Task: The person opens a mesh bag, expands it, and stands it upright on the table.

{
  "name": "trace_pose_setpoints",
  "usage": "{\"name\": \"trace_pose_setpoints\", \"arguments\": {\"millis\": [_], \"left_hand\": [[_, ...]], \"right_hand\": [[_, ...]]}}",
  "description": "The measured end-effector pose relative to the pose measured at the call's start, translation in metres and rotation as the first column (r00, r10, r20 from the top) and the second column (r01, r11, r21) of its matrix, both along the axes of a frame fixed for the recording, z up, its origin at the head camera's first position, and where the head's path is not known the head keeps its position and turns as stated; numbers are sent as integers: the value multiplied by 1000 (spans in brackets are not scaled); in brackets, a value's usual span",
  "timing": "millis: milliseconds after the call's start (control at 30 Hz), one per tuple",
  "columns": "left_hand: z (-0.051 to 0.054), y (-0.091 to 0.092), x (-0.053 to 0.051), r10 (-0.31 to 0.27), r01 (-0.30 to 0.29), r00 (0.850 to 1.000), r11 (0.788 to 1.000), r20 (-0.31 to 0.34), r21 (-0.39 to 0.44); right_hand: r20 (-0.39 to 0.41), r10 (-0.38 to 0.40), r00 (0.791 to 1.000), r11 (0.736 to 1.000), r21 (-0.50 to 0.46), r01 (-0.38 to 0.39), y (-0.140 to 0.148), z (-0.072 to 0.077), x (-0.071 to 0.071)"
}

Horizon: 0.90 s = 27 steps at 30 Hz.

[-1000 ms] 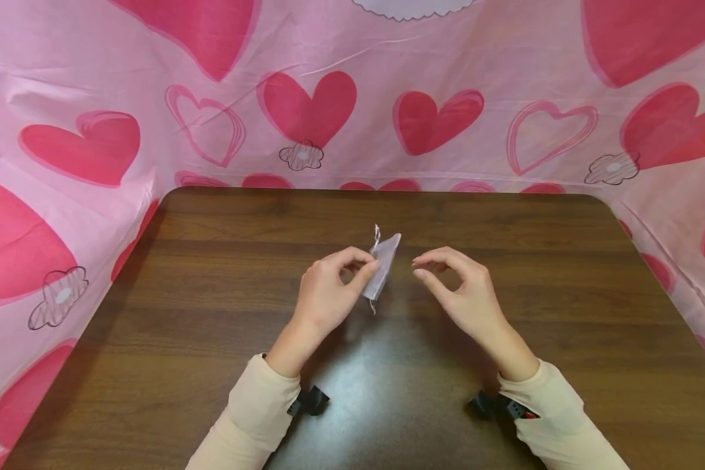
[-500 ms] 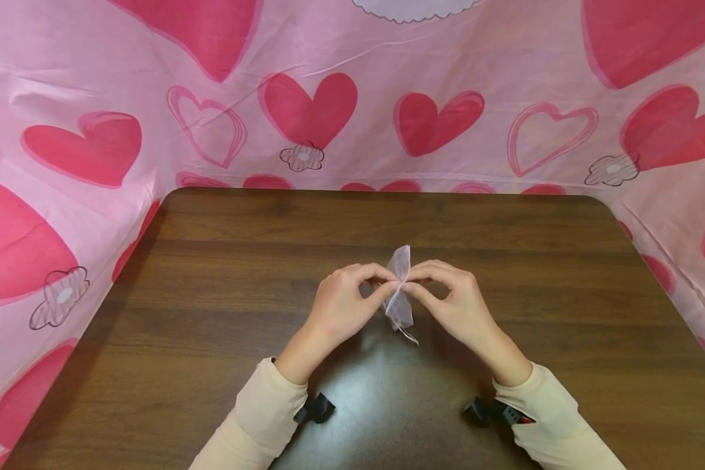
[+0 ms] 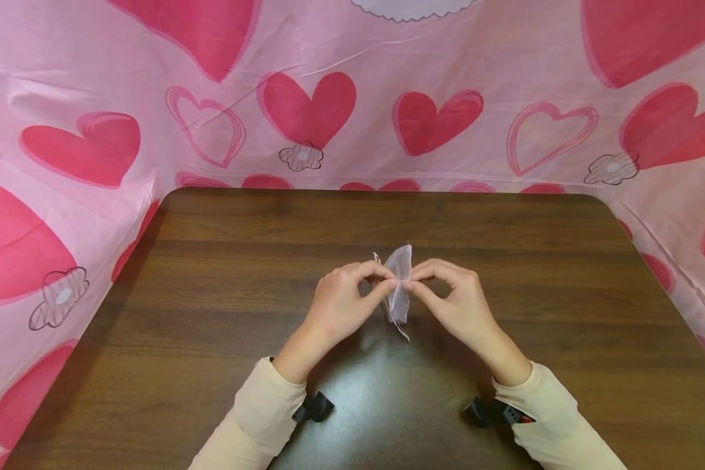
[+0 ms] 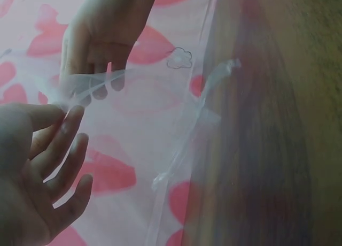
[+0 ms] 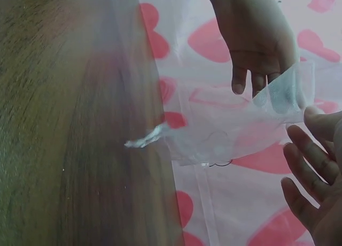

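Note:
A small sheer whitish organza drawstring pouch (image 3: 401,261) is held above the middle of the table. My left hand (image 3: 343,303) pinches one side of its edge between thumb and index finger. From the other side, my right hand (image 3: 461,303) pinches the same edge, fingertips almost meeting the left ones. A thin drawstring (image 3: 402,331) dangles from the pouch's near end; another bit of cord shows at its far left. In the left wrist view, the see-through pouch (image 4: 155,107) spreads out from the pinch. The right wrist view shows the pouch (image 5: 230,131) with its twisted cord end (image 5: 147,136).
The brown wooden table (image 3: 223,339) fills the lower view. Pink cloth printed with hearts (image 3: 376,59) hangs around its back and sides. Black wrist cameras (image 3: 314,408) sit at both cuffs of the cream sleeves (image 3: 258,408).
The pouch has moved right and swung, held earlier by my left hand alone. My right hand has come left and pinched its edge. The drawstring has shifted slightly in the last half second.

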<state>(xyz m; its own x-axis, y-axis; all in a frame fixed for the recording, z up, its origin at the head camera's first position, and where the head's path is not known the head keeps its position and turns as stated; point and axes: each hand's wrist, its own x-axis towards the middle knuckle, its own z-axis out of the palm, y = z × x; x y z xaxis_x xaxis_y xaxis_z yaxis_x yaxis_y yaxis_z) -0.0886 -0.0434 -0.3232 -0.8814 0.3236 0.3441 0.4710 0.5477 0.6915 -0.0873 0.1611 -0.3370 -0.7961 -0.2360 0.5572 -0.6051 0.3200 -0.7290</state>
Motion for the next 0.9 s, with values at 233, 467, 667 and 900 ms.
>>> {"name": "trace_pose_setpoints", "arguments": {"millis": [233,467,667,900], "left_hand": [[1,-4,-4,72,-71,997,996,-10,50],[0,-6,-6,74,-77,997,994,37,84],[1,-5,-4,62,-65,994,997,89,30],[2,-4,-2,88,-88,996,996,26,-10]], "right_hand": [[-7,-73,997,996,45,73,3,4,-1],[-6,-93,996,994,49,93,5,5,-2],[10,-76,997,996,52,75,4,5,-1],[41,-85,996,996,33,83,4,5,1]]}}
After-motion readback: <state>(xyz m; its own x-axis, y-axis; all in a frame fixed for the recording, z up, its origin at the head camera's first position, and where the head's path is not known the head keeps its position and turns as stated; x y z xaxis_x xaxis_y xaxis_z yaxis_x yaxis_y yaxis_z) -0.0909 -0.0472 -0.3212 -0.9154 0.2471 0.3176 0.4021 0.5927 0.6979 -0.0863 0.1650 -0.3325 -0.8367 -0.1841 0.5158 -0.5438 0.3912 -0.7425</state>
